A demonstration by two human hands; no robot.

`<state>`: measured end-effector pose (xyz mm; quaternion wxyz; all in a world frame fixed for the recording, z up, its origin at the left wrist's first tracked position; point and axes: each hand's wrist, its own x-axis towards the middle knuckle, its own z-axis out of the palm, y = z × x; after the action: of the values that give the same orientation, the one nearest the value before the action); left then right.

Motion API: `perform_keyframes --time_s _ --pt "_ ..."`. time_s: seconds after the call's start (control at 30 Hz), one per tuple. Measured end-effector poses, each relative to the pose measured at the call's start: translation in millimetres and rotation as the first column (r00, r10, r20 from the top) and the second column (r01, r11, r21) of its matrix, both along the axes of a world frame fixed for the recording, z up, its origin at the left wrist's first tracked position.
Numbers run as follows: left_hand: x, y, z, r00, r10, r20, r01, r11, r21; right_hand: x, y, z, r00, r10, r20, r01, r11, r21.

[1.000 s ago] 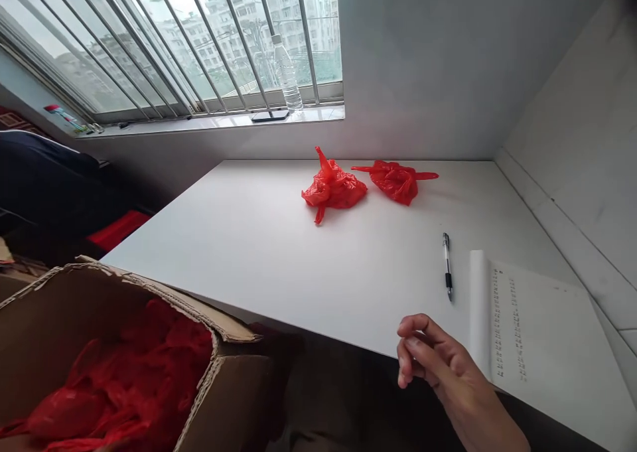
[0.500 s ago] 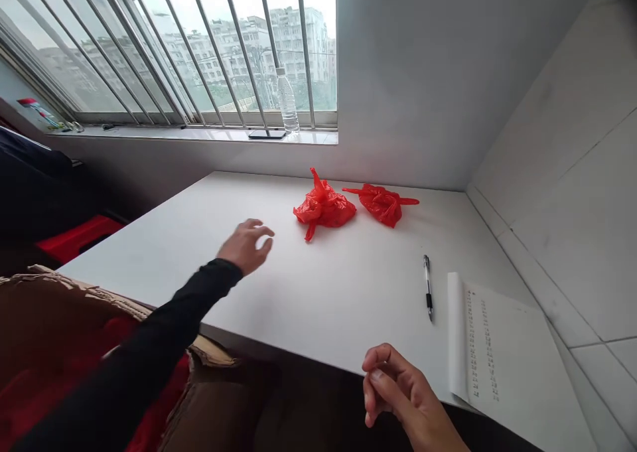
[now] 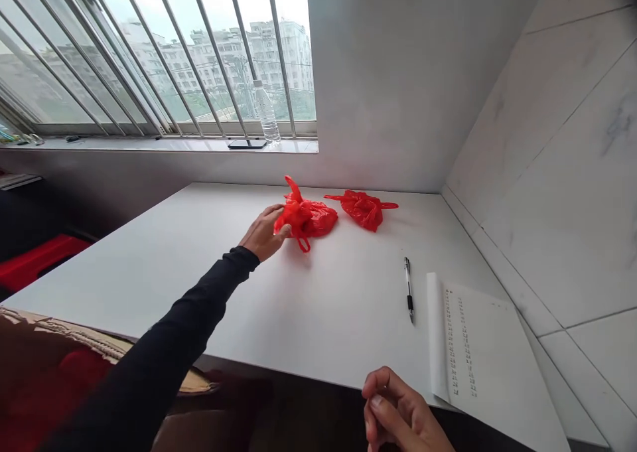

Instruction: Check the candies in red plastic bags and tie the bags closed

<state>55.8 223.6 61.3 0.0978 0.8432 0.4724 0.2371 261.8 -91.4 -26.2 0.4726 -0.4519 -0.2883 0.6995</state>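
Note:
Reaching over the white table [image 3: 164, 259], my left hand [image 3: 263, 234] is at the left side of a knotted red plastic bag [image 3: 318, 218]. Its thumb is in front and its fingers go behind the bag, partly hidden, closed on the plastic. A second knotted red plastic bag [image 3: 363, 210] lies just to the right, untouched. My right hand [image 3: 401, 412] hovers at the table's front edge, fingers curled in towards the thumb, with nothing seen in it. Nearest to it are a black and clear pen [image 3: 409, 291] and an open notepad [image 3: 482, 346] with handwritten columns.
A cardboard box [image 3: 54, 352] with red material inside stands at the front left, below the table edge. On the windowsill are a clear bottle [image 3: 267, 115] and a dark phone [image 3: 247, 145]. A tiled wall [image 3: 562, 173] bounds the right side.
My left hand has moved forward to the left red bag and closed on it; the bag's top has shifted shape. My right hand stays curled. The view has turned slightly right.

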Motion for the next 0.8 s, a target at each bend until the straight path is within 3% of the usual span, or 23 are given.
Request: perform_keyframes --time_s 0.1,0.2,0.3,0.37,0.47,0.57,0.67,0.8 --pt "-4.7 -30.8 25.3 0.994 -0.004 0.112 -0.004 0.998 0.068 4.1 3.8 7.0 0.999 0.031 0.008 -0.031 0.999 0.045" --pt "-7.0 -76.7 43.5 0.984 -0.037 0.173 0.029 0.998 0.049 8.1 6.1 12.7 0.999 0.048 0.02 -0.049 0.996 0.07" --pt "-7.5 -124.7 53.6 0.938 -0.061 0.341 0.11 0.986 -0.127 9.2 7.4 18.6 0.997 0.039 0.064 -0.045 0.994 0.103" --pt "-8.1 -148.8 54.0 0.862 -0.025 0.506 0.19 0.941 -0.279 8.5 10.4 24.9 0.99 -0.02 0.138 0.0 0.99 0.14" --pt "-9.3 -164.8 39.2 0.813 0.057 0.58 0.285 0.829 -0.482 7.6 21.8 36.1 0.936 -0.182 0.301 0.118 0.969 0.219" --pt "-6.8 -164.1 10.3 0.869 0.13 0.477 0.232 0.745 -0.626 8.4 39.0 41.2 0.871 -0.262 0.415 0.148 0.946 0.287" --pt "3.0 -165.9 -14.3 0.885 0.187 0.427 0.146 0.758 -0.635 10.3 53.5 37.7 0.839 -0.241 0.487 0.093 0.947 0.308" --pt "23.0 -186.1 -25.5 0.913 0.103 0.394 0.165 0.791 -0.589 11.3 61.9 30.7 0.743 -0.228 0.63 0.02 0.947 0.319"
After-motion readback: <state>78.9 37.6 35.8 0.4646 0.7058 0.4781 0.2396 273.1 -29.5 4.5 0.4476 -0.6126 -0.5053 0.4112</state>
